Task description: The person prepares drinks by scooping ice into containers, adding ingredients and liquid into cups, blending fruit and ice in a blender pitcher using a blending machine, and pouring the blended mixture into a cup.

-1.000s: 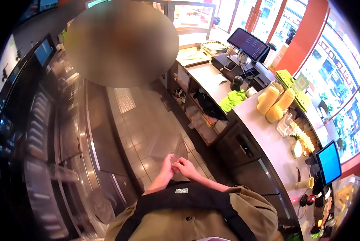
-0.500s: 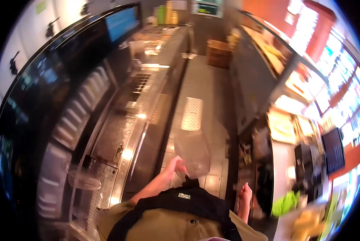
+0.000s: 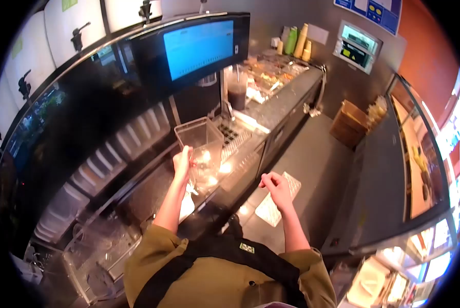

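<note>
Our clear plastic tub [image 3: 203, 142] swings over the steel table [image 3: 144, 197], likely light, stiff, side-clasped by our left grip [image 3: 182, 161], right grip [image 3: 277, 186] curled.

No words or numbers are showing legibly. The blue screen [image 3: 199, 49] is carrying a row of marks too small to read. On the wall [image 3: 286, 13], a blue-and-white poster [image 3: 372, 11] is bearing yellow shapes and lines too blurred to read. A pale patch [image 3: 247, 248] is displaying an unclear emblem on the black apron [image 3: 217, 251].
</note>
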A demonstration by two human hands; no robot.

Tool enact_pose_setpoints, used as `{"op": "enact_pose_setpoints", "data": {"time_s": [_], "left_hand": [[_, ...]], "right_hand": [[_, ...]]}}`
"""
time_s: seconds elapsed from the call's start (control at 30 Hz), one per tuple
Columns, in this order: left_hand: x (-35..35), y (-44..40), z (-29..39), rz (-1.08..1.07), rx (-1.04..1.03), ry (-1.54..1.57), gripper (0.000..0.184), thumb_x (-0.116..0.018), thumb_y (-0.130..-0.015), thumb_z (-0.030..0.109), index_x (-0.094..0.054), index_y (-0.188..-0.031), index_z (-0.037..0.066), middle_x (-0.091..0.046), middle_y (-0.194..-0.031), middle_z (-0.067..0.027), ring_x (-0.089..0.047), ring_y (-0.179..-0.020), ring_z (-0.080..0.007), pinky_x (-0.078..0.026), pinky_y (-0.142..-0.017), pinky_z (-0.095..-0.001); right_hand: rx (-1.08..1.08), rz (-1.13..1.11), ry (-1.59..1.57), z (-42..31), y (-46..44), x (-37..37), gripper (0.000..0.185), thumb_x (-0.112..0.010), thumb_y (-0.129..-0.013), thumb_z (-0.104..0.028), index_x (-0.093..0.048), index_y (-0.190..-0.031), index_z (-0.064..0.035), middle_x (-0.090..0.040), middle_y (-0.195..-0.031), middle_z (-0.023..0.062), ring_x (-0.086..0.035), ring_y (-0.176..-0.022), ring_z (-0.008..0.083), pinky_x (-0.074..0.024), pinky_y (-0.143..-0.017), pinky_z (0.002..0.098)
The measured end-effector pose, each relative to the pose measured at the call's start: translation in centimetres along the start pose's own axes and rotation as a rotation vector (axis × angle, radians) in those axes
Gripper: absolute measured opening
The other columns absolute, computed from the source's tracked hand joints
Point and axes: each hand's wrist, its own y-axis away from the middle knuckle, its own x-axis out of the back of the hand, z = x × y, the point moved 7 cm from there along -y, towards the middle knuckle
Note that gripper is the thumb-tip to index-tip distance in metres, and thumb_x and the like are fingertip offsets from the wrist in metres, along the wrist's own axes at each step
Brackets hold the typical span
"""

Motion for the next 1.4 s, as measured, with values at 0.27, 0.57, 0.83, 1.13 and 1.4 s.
{"op": "enact_pose_setpoints", "data": {"time_s": [0.27,0.57,0.83,1.13,1.4], "left_hand": [[-7.5,-16.6,-8.1,0.247,-0.026,0.044,0.037,-0.06,-0.077,0.036,-0.058,-0.064,0.001,-0.054,-0.05,-0.0078,-0.052,-0.042,-0.0156,-0.041,-0.042,-0.0275],[-10.5,-23.4,-10.9,0.311,-0.205,-0.045,0.064,-0.073,-0.074,0.024,-0.043,-0.127,0.005,-0.063,-0.074,-0.0065,-0.055,-0.051,-0.0122,-0.045,-0.048,-0.0251],[-10.9,-21.0,-11.0,0.417,0.064,-0.304,0.065,-0.073,-0.072,0.021,-0.044,-0.129,0.01,-0.066,-0.083,-0.0063,-0.057,-0.072,-0.0112,-0.045,-0.064,-0.0271],[-10.6,-19.4,-12.1,0.695,-0.091,-0.708,0.071,-0.078,-0.063,0.043,-0.054,-0.109,-0.006,-0.061,-0.099,-0.0227,-0.058,-0.096,-0.0337,-0.046,-0.083,-0.0354],[-6.6,-8.9,-15.7,1.047,-0.128,-0.676,0.085,-0.085,-0.06,0.026,-0.038,-0.125,-0.002,-0.049,-0.096,-0.0092,-0.051,-0.082,-0.0188,-0.047,-0.072,-0.0317]], "right_hand": [[0.524,-0.058,0.348,-5.5,-19.7,1.2,0.02,-0.057,-0.083,-0.01,-0.054,-0.101,-0.003,-0.053,-0.121,0.0133,-0.046,-0.115,0.0264,-0.0312,-0.1,0.0371],[1.18,-0.062,0.5,-14.3,-38.3,-3.9,0.043,-0.062,-0.078,-0.013,-0.045,-0.115,-0.0009,-0.042,-0.133,0.016,-0.033,-0.126,0.037,-0.025,-0.103,0.0494],[1.376,-0.025,0.417,-15.4,-45.0,-7.2,0.033,-0.06,-0.084,-0.029,-0.045,-0.105,-0.0076,-0.049,-0.129,0.0116,-0.037,-0.124,0.0337,-0.0146,-0.106,0.0514],[1.27,-0.292,0.023,-4.8,-41.3,1.2,0.032,-0.052,-0.088,-0.035,-0.044,-0.097,-0.0053,-0.057,-0.104,0.0163,-0.047,-0.097,0.0295,-0.0374,-0.088,0.0422],[0.645,-0.541,0.256,6.9,-41.6,5.7,0.026,-0.058,-0.071,0.0,-0.051,-0.096,0.0008,-0.058,-0.105,0.0154,-0.048,-0.098,0.0326,-0.037,-0.089,0.0408]]}}
